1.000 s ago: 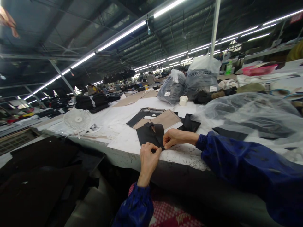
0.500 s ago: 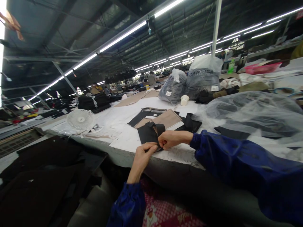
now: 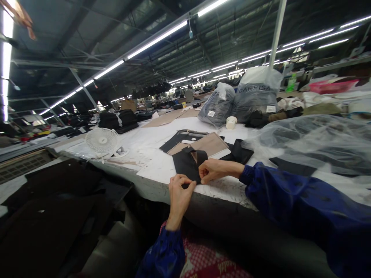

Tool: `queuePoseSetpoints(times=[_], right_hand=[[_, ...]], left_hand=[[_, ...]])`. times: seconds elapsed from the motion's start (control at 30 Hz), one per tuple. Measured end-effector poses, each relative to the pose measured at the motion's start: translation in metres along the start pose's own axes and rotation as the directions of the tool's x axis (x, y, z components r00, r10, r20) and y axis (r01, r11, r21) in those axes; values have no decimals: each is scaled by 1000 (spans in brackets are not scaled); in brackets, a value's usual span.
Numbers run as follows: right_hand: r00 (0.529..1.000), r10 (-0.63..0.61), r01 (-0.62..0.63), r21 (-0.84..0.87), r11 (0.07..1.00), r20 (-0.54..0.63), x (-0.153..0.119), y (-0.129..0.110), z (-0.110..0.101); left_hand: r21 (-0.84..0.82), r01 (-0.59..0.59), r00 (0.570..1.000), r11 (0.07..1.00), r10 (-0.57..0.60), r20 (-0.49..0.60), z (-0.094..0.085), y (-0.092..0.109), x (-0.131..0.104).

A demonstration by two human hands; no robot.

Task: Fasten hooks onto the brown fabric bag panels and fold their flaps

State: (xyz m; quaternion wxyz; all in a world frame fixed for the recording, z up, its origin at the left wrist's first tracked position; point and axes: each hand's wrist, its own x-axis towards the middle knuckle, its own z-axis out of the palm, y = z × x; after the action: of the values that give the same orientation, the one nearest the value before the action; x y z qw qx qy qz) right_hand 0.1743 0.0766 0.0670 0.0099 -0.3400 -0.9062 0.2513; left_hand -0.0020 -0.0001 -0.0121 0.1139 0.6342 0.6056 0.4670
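Black fabric panel (image 3: 182, 163) was laid flat at the near edge of the white-covered table (image 3: 155, 170), ahead of both hands. Its long axis, as far as could be judged, was pointed away from the table edge, leaning left. Near edge was pinched between thumb and fingers of the left hand (image 3: 181, 192); near-right corner was pinched by the right hand (image 3: 213, 170), fingers curled, exact contact partly hidden. Fingertips were set close together. Black strap loop (image 3: 202, 156) was raised just beyond the right hand, the nearer one. Beige panel (image 3: 213, 143) was left farther off, untouched.
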Motion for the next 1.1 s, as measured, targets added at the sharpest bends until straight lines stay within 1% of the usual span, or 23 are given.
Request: queuePoseSetpoints(times=[0.13, 0.2, 0.27, 0.33, 0.37, 0.4, 0.43, 0.5, 0.57, 0.63, 0.7, 0.83, 0.97, 1.03, 1.1], right_hand=[[998, 65, -66, -24, 998, -27, 7, -3, 2], [995, 93, -94, -36, 995, -26, 10, -5, 2], [993, 114, -114, -46, 992, -16, 13, -7, 1], [992, 128, -128, -52, 990, -4, 14, -9, 0], [991, 133, -132, -52, 990, 1, 14, -9, 0], [991, 137, -136, -52, 989, 5, 15, -9, 0], [990, 140, -139, -51, 989, 8, 15, -9, -1], [989, 146, -145, -51, 988, 9, 14, -9, -1], [988, 151, -151, -54, 987, 10, 14, -10, 0], [988, 156, -155, -60, 986, 13, 13, -11, 0], [987, 160, -159, -67, 985, 17, 13, -11, -1], [986, 163, -160, -83, 984, 22, 13, -16, -2], [986, 167, -162, -154, 975, 20, 16, -23, -2], [985, 171, -163, -177, 971, 32, 17, -25, -2], [982, 182, -171, -183, 968, 42, 18, -26, -2]], left_hand=[[-22, -6, 1000, 1000, 5, -4, -2, 1, -3], [-68, -16, 1000, 998, 17, 6, -5, 1, -5], [-200, 7, 1000, 980, -5, 10, -11, -2, -6], [-397, 71, 994, 915, -99, -50, -18, -8, -6], [-470, 95, 985, 878, -151, -83, -22, -11, -7], [-497, 103, 979, 861, -177, -104, -25, -13, -7], [-476, 95, 980, 874, -166, -108, -28, -14, -8], [-337, 34, 996, 941, -59, -64, -30, -12, -10], [-200, -27, 999, 979, 19, -43, -29, -7, -12], [-128, -27, 997, 991, 18, -68, -24, -2, -13], [-95, 1, 997, 996, -9, -80, -19, -1, -13], [-90, 13, 996, 996, -20, -85, -14, -4, -13], [-105, -6, 996, 994, -4, -88, -16, -5, -14], [-174, 22, 997, 985, -35, -67, -19, -7, -13], [-273, 92, 993, 958, -107, -43, -25, -10, -12]])
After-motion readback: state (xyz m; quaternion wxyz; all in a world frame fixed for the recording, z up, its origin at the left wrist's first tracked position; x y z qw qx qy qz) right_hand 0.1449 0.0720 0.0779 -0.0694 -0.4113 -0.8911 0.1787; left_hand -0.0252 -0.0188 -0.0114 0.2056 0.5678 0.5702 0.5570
